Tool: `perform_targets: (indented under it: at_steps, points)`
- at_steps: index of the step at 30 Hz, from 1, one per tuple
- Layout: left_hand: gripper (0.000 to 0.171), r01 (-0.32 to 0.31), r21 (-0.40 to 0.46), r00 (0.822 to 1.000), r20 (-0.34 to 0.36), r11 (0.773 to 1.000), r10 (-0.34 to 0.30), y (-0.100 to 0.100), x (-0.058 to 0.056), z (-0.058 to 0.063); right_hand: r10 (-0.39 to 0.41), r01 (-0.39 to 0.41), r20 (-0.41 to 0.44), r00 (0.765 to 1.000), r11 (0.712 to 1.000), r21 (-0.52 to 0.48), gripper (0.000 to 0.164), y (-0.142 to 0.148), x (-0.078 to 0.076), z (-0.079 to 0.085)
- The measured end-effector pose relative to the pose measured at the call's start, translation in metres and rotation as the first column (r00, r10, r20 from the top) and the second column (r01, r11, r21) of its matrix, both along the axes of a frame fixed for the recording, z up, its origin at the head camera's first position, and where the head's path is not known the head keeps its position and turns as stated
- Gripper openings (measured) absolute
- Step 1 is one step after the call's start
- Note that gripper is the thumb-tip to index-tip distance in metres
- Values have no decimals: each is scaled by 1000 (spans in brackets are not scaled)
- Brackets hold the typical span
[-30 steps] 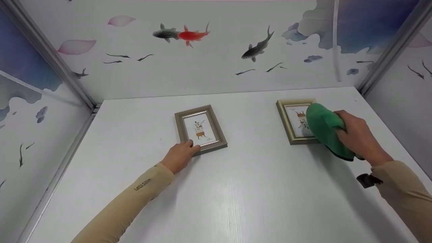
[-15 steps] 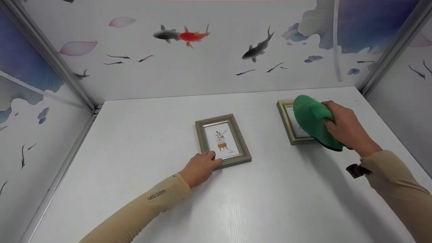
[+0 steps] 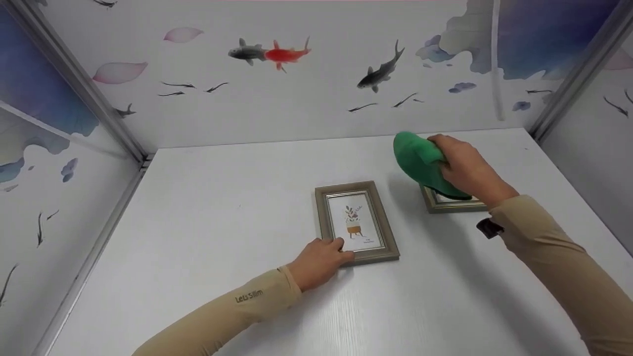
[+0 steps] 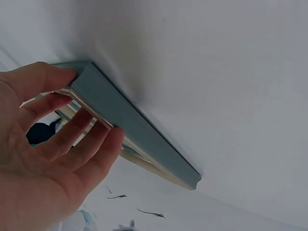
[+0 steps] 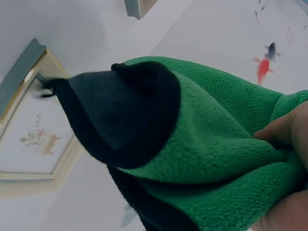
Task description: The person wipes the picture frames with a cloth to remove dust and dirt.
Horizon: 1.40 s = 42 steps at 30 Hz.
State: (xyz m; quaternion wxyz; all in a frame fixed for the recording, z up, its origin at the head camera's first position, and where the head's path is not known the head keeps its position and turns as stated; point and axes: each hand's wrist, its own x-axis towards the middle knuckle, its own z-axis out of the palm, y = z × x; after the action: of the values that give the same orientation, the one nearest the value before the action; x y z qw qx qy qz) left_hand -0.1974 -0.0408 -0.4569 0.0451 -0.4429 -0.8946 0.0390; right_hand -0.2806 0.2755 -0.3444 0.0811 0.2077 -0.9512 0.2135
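In the head view my left hand [image 3: 319,264] holds a grey-brown picture frame [image 3: 356,217] by its near left corner. The left wrist view shows the thumb against the frame's outer side [image 4: 130,115] and the fingertips over its moulding. Inside is a print of a potted plant on legs. My right hand [image 3: 470,168] grips a bunched green cloth [image 3: 419,158], dark on its reverse [image 5: 106,110], above the table. Beneath that hand and cloth lies a gold picture frame [image 3: 457,207], mostly hidden in the head view; its plant print [image 5: 41,137] shows in the right wrist view.
Both frames are over a white table [image 3: 222,222]. A back wall [image 3: 316,113] painted with fish rises at its far edge. Side walls with metal posts [image 3: 113,104] stand left and right. A black clip-like piece [image 3: 489,228] sits at the right sleeve.
My left hand has moved the grey-brown frame right and nearer to me. My right hand has carried the green cloth left, from the gold frame's right part to past its left edge.
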Motion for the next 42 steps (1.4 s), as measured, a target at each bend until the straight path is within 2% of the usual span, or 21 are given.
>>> perform_targets:
  at_steps: [3,6,9,12,14,17,19,22,27,31,37,42]
  points:
    - [25,10,-17,1000,-1,1000,-10,6,3,1,12,-7,-49,999,995,100,41,-12,-9,-1]
    - [25,17,-27,1000,21,999,-17,10,5,2,35,-8,-120,992,977,215,46,-26,-19,-7]
    - [25,28,-23,999,35,999,-27,11,8,3,86,-22,-206,975,955,297,50,-40,-29,-25]
    - [24,37,-18,998,42,999,-36,11,10,2,140,-60,-217,966,939,338,47,-54,-36,-53]
    - [23,40,-8,998,49,999,-40,11,10,1,166,-108,-145,975,933,344,42,-61,-38,-72]
    - [23,18,8,997,70,1000,-18,9,7,-1,158,-161,34,987,940,302,41,-67,-38,-96]
    - [26,-13,12,996,87,1000,12,8,5,-1,128,-160,141,982,956,247,45,-70,-39,-105]
    - [36,-46,-13,994,99,999,47,7,1,-1,80,-130,233,969,969,208,52,-74,-44,-105]
    - [37,-26,-66,996,88,997,32,8,-3,2,62,-151,292,954,944,293,42,-97,-55,-95]
    - [29,5,-104,997,79,995,3,9,-4,3,112,-216,309,944,921,325,39,-128,-59,-93]
    - [14,34,-74,995,99,997,-26,10,-8,2,264,-351,322,909,901,253,51,-164,-59,-95]
    - [10,12,-32,990,140,999,-8,9,-10,3,341,-409,330,880,898,161,53,-167,-60,-100]
